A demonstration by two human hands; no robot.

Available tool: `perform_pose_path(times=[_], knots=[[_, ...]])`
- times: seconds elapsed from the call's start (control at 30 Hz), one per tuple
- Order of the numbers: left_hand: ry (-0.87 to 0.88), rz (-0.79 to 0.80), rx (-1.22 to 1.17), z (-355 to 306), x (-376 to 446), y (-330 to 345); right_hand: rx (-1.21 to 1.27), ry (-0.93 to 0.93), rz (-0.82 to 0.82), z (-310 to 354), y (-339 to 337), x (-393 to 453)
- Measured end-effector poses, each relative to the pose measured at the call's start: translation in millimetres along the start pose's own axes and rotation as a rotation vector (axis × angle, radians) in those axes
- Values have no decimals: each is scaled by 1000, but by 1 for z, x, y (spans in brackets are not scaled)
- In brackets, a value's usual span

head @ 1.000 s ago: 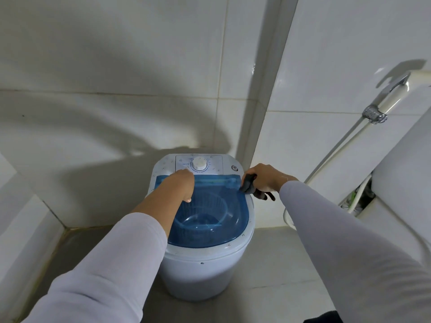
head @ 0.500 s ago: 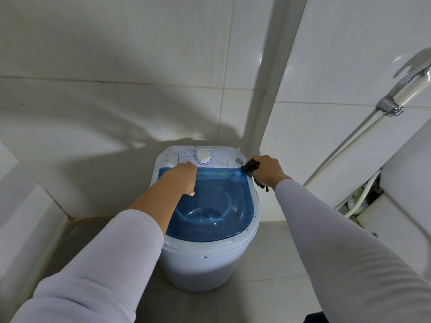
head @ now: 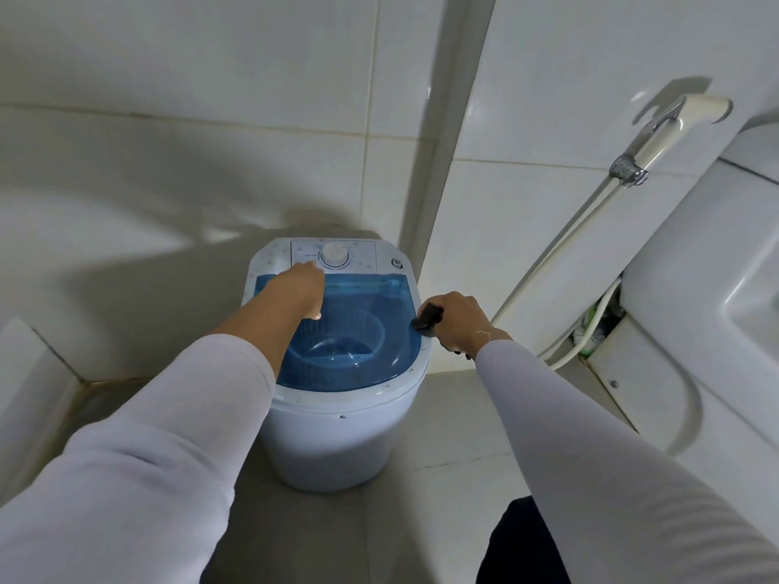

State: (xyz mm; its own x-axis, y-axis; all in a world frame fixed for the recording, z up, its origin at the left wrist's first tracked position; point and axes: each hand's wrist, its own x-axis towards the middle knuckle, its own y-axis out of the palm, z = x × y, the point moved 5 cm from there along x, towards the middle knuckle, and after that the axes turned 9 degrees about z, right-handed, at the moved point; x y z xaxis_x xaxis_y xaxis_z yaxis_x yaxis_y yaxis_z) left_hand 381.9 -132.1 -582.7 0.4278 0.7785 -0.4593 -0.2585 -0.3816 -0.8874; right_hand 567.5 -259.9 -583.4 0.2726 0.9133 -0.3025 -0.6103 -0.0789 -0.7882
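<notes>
A person in long pale sleeves leans over a small white plastic tub-shaped washing machine (head: 337, 440) that stands on the grey tiled floor (head: 455, 419) in the corner of a white-tiled bathroom. The left hand (head: 301, 288) rests on the rear part of the machine's translucent blue plastic lid (head: 371, 373), just in front of the round white control dial (head: 334, 255). Its fingers bend away from the camera, so whether they grasp the lid cannot be told. The right hand (head: 457, 326) curls its fingers round a small black object (head: 428, 320) and holds it against the right-hand edge of the lid. Through the lid a ribbed inner basket shows. To the right, a white hand sprayer with hose (head: 657, 137) hangs on the wall beside a white ceramic fixture (head: 716, 288).
</notes>
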Motion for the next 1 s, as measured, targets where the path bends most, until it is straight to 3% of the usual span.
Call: perform_pose_path(times=[0.1, 0.23, 0.43, 0.67, 1.0], knots=[[-9, -66, 18, -1, -9, -1, -3, 8, 8, -1, 4, -13], [27, -132, 61, -2, -22, 3, -85, 67, 153, 2, -4, -29], [84, -61, -29, 8, -47, 13, -33, 19, -63, 9, -21, -30], [126, 32, -55, 12, -55, 38, 70, -16, -147, 7, 6, -30], [122, 17, -24, 12, -52, 43, -88, -20, -145, 7, 21, -58]])
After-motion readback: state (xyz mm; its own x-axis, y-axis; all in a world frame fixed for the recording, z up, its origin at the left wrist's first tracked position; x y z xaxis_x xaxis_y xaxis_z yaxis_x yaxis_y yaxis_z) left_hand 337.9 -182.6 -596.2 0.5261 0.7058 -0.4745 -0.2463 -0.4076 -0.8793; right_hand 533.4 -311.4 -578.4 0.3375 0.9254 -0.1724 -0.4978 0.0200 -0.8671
